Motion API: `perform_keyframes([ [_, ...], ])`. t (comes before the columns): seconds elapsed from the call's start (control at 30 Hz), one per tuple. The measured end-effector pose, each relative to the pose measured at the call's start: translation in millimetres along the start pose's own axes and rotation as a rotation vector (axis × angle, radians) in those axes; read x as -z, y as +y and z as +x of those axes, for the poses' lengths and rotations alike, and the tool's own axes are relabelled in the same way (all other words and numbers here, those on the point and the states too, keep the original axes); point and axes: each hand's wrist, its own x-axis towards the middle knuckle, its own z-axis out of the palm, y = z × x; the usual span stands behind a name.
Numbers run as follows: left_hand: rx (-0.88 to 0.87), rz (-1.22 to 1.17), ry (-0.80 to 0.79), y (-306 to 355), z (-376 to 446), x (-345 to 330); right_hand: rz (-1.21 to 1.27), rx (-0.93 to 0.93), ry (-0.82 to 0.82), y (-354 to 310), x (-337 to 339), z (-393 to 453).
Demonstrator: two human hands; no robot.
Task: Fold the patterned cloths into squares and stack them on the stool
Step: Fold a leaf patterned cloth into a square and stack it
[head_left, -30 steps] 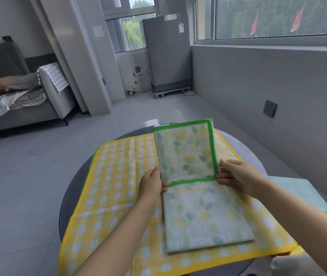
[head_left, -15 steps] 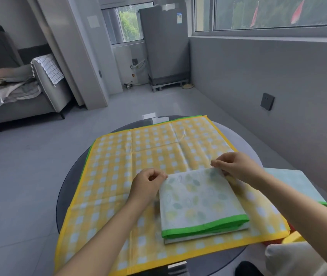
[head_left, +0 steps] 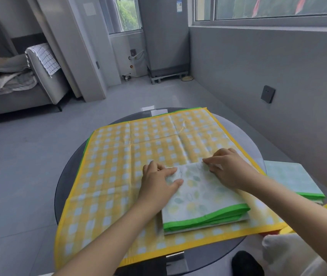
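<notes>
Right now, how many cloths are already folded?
2: the leaf-print cloth under both hands on the yellow checked cloth, and the pale green cloth at right. Others may be hidden.

Soft daylight is filling the room, evenly bright.

Light is coming in through the windows (head_left: 278, 6) at twelve to two o'clock, casting only faint shadows beneath the forearms. The glass tabletop (head_left: 244, 136) is giving off a pale sheen. Wide-angle distortion is bending walls at the edges, and the bottom corners are looking soft and slightly blurred.
</notes>
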Motion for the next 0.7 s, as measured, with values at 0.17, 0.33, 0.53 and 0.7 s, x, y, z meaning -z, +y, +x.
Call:
perform_keyframes([
  [0.17,-0.107,0.359,0.017,12.5,-6.4,-1.0,-0.234,0.116,-0.004,-16.7,-4.1,-14.8],
  [0.33,-0.105,0.368,-0.188,25.0,-17.1,-17.0,-0.234,0.112,-0.138,-35.3,-22.8,-31.2],
  [0.53,-0.122,0.414,-0.228,15.7,-23.0,-22.7,-0.249,0.105,-0.124,-26.4,-35.5,-37.6],
  [0.7,-0.088,0.416,-0.226,8.0,-22.2,-21.0,-0.208,-0.02,-0.107,-20.5,-32.9,-37.0],
])
